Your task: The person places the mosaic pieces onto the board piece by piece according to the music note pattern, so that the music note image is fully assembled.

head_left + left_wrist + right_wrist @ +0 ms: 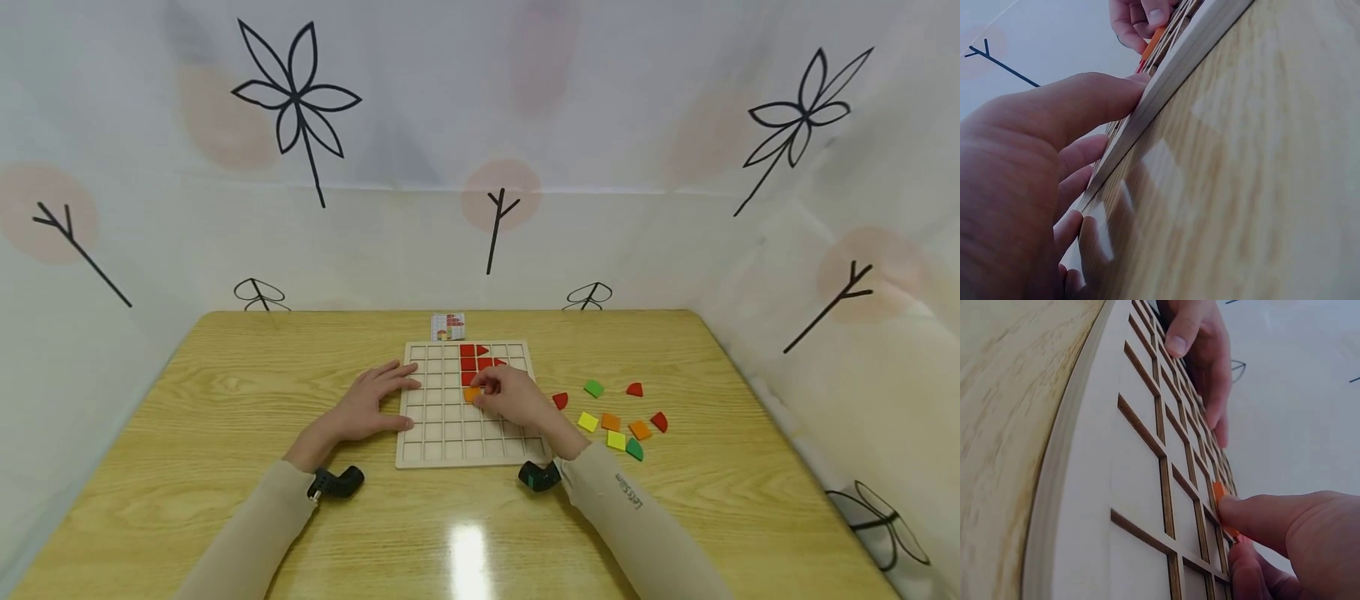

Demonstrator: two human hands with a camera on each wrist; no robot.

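A wooden grid board (472, 463) lies on the table, with red square tiles (468, 364) and red pointed tiles (482, 351) set in its upper cells. My right hand (513, 396) is over the middle of the board. Its thumb and fingers pinch an orange square tile (471, 395) just below the red column; in the right wrist view the orange tile (1219, 490) stands slightly up at its cell. My left hand (367, 407) rests at the board's left edge, fingers spread and thumb touching the rim (1147, 106).
Loose tiles lie right of the board: red quarter-rounds (635, 389), yellow squares (588, 422), orange squares (640, 430) and green pieces (594, 388). A small picture card (447, 327) lies behind the board. A patterned cloth (420, 242) hangs around the wooden table (255, 392).
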